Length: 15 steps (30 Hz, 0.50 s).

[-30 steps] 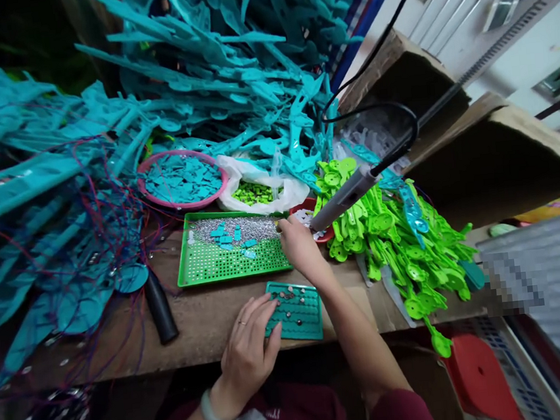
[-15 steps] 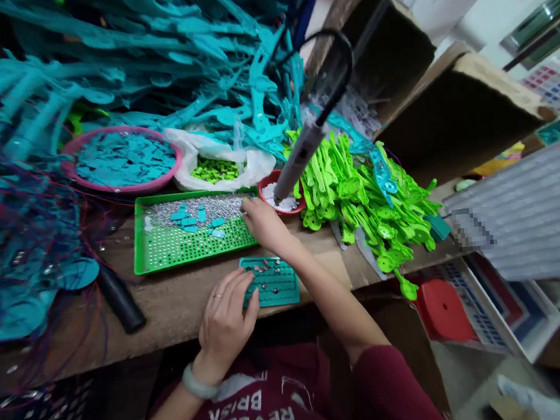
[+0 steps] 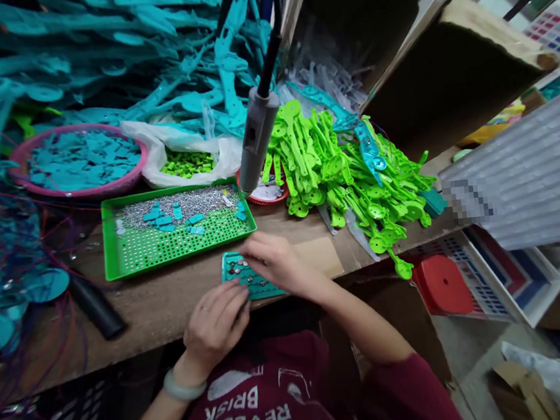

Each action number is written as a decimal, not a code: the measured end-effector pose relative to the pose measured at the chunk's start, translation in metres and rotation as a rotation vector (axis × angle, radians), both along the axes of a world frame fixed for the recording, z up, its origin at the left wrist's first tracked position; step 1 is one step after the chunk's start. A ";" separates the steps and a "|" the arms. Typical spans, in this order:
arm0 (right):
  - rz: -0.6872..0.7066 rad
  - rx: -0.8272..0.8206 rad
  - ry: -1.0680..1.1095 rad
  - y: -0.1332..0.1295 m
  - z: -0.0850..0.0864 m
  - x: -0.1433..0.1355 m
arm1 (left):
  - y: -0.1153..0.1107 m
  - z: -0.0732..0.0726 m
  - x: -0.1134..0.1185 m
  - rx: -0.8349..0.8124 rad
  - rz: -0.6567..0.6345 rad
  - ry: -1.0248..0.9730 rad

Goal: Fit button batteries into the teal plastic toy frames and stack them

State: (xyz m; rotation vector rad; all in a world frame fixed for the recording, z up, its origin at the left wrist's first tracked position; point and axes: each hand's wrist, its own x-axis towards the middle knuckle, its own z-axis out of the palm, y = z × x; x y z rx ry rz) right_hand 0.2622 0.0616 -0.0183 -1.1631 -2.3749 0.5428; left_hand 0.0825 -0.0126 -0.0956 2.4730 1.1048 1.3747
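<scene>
A small teal plate with several small metal pieces on it lies near the table's front edge. My left hand rests at its left front corner, fingers bent and close together; what they hold, if anything, is hidden. Over the plate's right part is my right hand, its thumb and fingertips pinched above the metal pieces, and anything between them is too small to make out. Just behind, a green perforated tray holds many small silvery parts and several teal pieces.
A grey electric screwdriver hangs above a red bowl. Bright green plastic parts are heaped at the right. A pink basin and a white bag stand behind the tray. A black handle lies left.
My right hand has moved from the green tray back to the teal plate. The view has shifted right, and my left hand stays at the plate's left side.
</scene>
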 end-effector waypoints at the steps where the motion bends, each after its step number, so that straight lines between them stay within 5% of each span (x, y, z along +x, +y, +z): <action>1: -0.017 -0.039 0.037 -0.013 -0.004 0.007 | -0.001 0.000 -0.001 0.027 -0.058 0.063; 6: -0.120 -0.163 0.255 -0.049 -0.008 0.034 | 0.000 0.000 -0.002 0.093 -0.140 0.207; 10: -0.537 0.035 0.359 -0.073 0.028 0.083 | -0.003 0.001 -0.008 0.106 -0.203 0.065; 12: -0.743 0.042 0.204 -0.102 0.046 0.114 | -0.015 0.001 -0.014 0.068 -0.277 -0.021; 15: -0.912 -0.395 -0.353 -0.179 0.061 0.154 | -0.038 -0.002 -0.025 -0.006 -0.596 -0.012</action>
